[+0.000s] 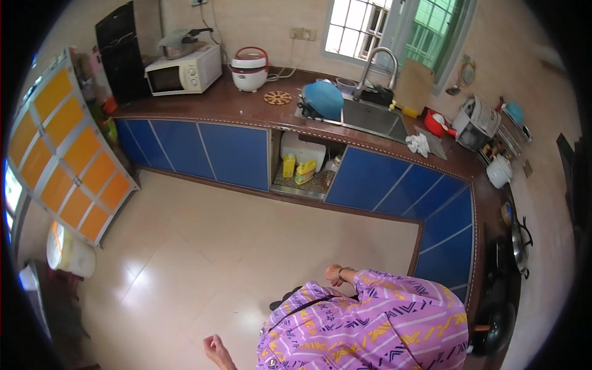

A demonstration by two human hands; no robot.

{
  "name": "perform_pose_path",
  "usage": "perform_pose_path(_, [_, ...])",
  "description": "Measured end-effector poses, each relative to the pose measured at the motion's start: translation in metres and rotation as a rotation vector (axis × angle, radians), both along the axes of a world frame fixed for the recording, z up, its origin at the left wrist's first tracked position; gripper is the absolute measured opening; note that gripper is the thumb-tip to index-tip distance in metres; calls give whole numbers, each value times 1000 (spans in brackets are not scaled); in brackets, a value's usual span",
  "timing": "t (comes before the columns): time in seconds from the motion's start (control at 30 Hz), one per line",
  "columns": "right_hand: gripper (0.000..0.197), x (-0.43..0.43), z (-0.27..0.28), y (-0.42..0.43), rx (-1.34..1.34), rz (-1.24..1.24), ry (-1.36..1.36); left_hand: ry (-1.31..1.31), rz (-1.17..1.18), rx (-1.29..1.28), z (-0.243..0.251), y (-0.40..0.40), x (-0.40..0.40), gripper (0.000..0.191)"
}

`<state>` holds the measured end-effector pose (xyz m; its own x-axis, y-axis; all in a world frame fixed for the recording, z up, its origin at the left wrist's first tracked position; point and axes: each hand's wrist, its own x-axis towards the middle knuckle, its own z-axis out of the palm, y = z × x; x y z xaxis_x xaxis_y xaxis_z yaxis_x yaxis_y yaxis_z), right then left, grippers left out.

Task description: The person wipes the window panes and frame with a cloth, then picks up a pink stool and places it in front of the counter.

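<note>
My left hand (216, 350) hangs low over the tiled floor (199, 259), its fingers curled in with no object visible in them. Further up and to the right, my right hand (334, 274) is also loosely curled and appears to hold nothing; a bracelet (343, 274) circles that wrist. Both hands are apart from the counter. A purple patterned shirt (370, 323) covers my body, and part of a dark shoe (280, 304) shows beside it. Nearest ahead are blue cabinets (370, 175), with an open bay holding a yellow jug (305, 172) and a yellow bottle (289, 165).
The brown countertop (208, 102) bears a microwave (185, 74), a rice cooker (249, 71), and a sink (367, 118) with a blue basin (326, 99) beside it. A wok (497, 328) sits at right. Leftward stand an orange-panelled cabinet (69, 148) and a white bucket (74, 254).
</note>
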<state>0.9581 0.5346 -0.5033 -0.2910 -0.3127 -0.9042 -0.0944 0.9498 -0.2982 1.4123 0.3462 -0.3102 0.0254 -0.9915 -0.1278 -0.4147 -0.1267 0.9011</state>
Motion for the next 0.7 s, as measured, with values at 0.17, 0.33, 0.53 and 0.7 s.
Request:
perform_pose_path(0.17, [13,-6,20,-36,-209,1337,448,98,-121,20,11,-33,-50,17])
perform_pose_path(0.33, [9,-36,-25,-45,-212,-161,-43,99,-145,83,2,-32,-66,21])
perform_pose_path(0.53, [13,8,32,-124,-259,-92,-39,-1,-41,81,6,-24,-44,21])
perform_pose_path(0.7, [22,13,17,-141,-257,115,-13,-34,3,77,4,-17,-39,21])
